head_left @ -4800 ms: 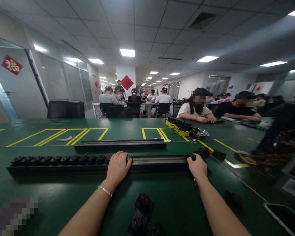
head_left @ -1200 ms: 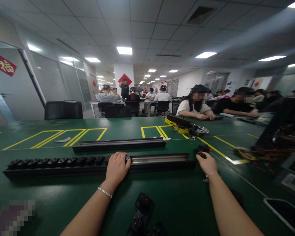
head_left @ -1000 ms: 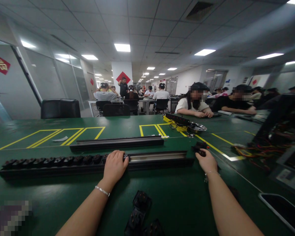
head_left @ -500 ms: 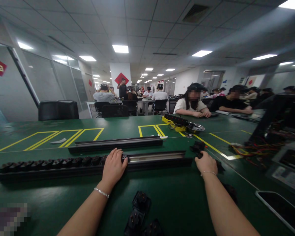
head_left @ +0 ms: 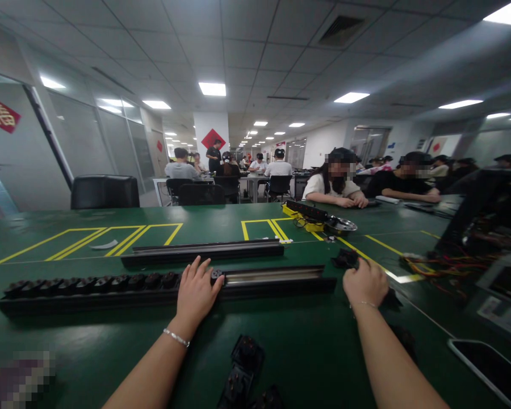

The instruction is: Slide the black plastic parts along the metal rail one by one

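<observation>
A long black rail (head_left: 281, 288) lies across the table in front of me, its left part filled with a row of black socket modules (head_left: 85, 284). My left hand (head_left: 199, 289) rests on the right end of that row, fingers spread, with one module (head_left: 217, 276) beside its thumb. Past the row, the rail's channel is bare. My right hand (head_left: 366, 284) is closed beyond the rail's right end, next to a black part (head_left: 344, 258); whatever its fingers hold is hidden. Several loose black modules (head_left: 246, 353) lie near the table's front edge.
A second black rail (head_left: 204, 251) lies behind the first. Farther back are a black power strip (head_left: 305, 211) and a metal bowl (head_left: 341, 224). A phone (head_left: 489, 369), loose wires (head_left: 421, 262) and a computer case (head_left: 509, 307) are at right. Two people sit across the table.
My right hand has moved slightly right and turned, so its fingertips are now less visible. My left hand stays on the row. The whole view has shifted a little.
</observation>
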Demonstrator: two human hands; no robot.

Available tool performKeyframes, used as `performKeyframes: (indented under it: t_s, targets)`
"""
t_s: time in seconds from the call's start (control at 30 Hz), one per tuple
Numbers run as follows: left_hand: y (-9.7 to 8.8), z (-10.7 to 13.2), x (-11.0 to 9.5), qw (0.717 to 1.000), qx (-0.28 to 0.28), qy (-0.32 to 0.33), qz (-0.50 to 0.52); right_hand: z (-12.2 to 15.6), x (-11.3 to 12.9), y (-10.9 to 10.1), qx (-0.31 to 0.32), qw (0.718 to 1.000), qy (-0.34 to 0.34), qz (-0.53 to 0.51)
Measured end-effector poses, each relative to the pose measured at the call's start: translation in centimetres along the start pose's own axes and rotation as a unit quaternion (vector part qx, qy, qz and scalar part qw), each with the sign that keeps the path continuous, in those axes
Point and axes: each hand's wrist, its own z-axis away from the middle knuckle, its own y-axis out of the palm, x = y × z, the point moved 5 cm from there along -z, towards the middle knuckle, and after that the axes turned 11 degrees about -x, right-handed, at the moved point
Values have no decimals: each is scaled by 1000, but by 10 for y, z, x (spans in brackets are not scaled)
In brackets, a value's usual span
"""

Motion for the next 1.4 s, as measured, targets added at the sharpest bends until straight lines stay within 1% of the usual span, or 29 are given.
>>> performKeyframes:
  t_s: [0.03,0.07,0.1,0.17,0.23,0.3,0.37,0.43,0.57,0.7,0.83,1.03,1.17,1.4]
  targets:
    - [1,0,0,1000,5,2,0,3,15,-5,-16,998,-49,-28]
    - [2,0,-1,1000,10,2,1,8,33,-7,-15,993,-104,-57]
    - [2,0,-1,1000,14,3,2,16,50,-9,-4,984,-155,-85]
    - [4,1,-3,1000,24,4,0,39,84,-9,40,960,-246,-129]
    - [5,2,-4,999,29,7,-11,63,109,-5,98,940,-296,-141]
    - [5,3,-6,999,32,13,-25,82,122,0,165,927,-313,-125]
    - [5,3,-7,999,30,18,-35,91,126,4,215,918,-315,-109]
    - [3,4,-9,999,24,21,-39,92,126,4,235,915,-314,-100]
    - [1,3,-11,999,18,28,-32,88,124,0,232,917,-310,-100]
    - [2,2,-11,999,31,36,-13,88,126,0,229,917,-311,-101]
    - [2,1,-14,998,40,43,-18,88,125,1,224,917,-314,-101]
    - [-1,0,-31,996,59,53,-33,88,125,1,219,918,-314,-99]
    - [3,3,-37,996,72,42,-14,88,126,1,220,918,-314,-98]
    - [12,7,-33,995,93,38,-14,88,125,2,217,919,-313,-99]
